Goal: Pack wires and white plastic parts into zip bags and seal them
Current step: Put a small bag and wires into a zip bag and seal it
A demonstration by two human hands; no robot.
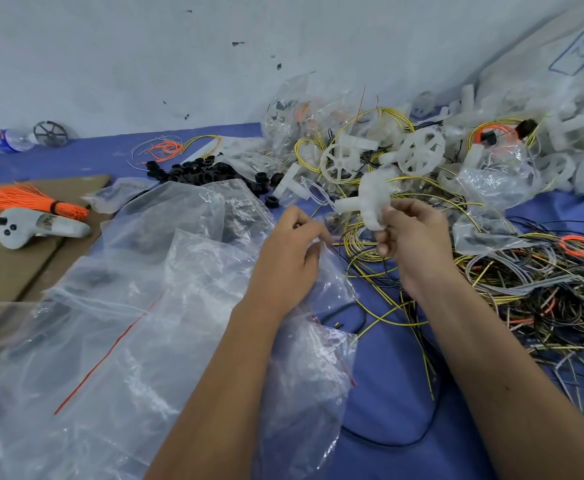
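Near the viewer, the left hand (pixel 292 252) pinches the rim of a clear zip bag (pixel 313 372), its fingers curled and partly hiding the opening. Just beyond, the right hand (pixel 411 240) grips a white plastic part (pixel 370 199) above tangled wires (pixel 543 289), fingertips hidden behind it

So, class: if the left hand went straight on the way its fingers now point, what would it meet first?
Probably the white plastic part held in the right hand; the left hand, pinching a zip bag, points up-right towards it. Depth is unclear.
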